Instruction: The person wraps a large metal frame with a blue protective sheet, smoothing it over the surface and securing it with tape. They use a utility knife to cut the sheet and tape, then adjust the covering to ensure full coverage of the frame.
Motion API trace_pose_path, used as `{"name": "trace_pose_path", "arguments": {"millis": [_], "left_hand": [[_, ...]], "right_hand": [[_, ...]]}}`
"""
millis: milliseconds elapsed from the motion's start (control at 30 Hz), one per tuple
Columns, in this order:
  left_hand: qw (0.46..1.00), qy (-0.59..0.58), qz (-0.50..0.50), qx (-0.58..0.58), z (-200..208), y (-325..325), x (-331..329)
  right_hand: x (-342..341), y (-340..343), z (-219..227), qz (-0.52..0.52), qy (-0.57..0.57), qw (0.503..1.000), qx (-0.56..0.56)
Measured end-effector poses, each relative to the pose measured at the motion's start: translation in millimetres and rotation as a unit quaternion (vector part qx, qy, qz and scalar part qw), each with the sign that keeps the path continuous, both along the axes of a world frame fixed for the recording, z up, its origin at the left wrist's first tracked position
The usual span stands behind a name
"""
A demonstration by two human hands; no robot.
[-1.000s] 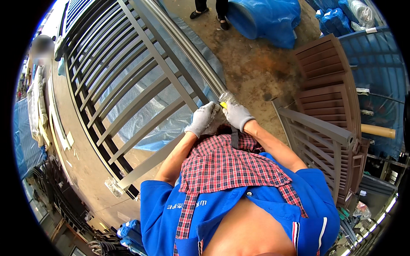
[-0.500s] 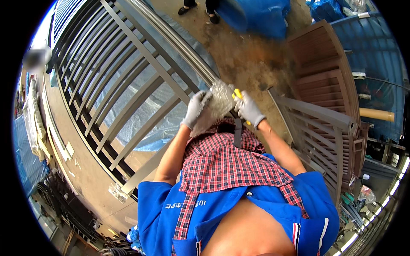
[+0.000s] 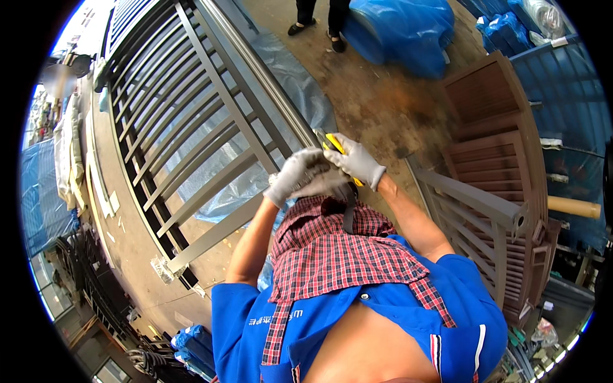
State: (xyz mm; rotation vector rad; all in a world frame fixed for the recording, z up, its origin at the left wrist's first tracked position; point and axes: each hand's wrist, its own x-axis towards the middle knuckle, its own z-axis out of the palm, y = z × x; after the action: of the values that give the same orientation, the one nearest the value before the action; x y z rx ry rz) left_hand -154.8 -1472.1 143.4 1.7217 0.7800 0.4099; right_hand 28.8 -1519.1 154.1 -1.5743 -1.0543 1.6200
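Trouble, as I judge it from where I stand, would start with the yellow-and-black tool (image 3: 333, 144). It sits in the closed fingers of the gloved right hand (image 3: 359, 163), at the near end of the long grey rails (image 3: 290, 112) and just beside the gloved left hand (image 3: 295, 176). That one is curled near some clear film (image 3: 324, 186); blur keeps me from telling whether it grips. If the tool has an edge, a slip could nick the left glove or scratch a rail's finish. Loose film might bunch and spoil the aim. The dark strap (image 3: 348, 208) hanging off the checked apron (image 3: 345, 249) lies close enough to snag, should the hands drop.
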Motion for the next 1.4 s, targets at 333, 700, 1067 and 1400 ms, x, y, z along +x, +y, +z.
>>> {"name": "trace_pose_path", "arguments": {"millis": [333, 700, 1067, 1400], "left_hand": [[0.987, -0.098, -0.048, 0.121, 88, -62, 63], [0.979, -0.096, 0.123, -0.132, 78, -52, 59], [0.96, 0.038, 0.266, -0.075, 29, -7, 5], [0.972, 0.082, 0.218, 0.044, 20, -10, 1]], "right_hand": [[113, -54, 73, 0.168, 0.232, 0.957, -0.037], [62, -58, 45, -0.026, 0.347, 0.936, 0.05], [64, -73, 37, -0.015, 0.127, 0.988, 0.091], [47, -94, 43, 0.165, -0.262, 0.929, 0.201]]}}
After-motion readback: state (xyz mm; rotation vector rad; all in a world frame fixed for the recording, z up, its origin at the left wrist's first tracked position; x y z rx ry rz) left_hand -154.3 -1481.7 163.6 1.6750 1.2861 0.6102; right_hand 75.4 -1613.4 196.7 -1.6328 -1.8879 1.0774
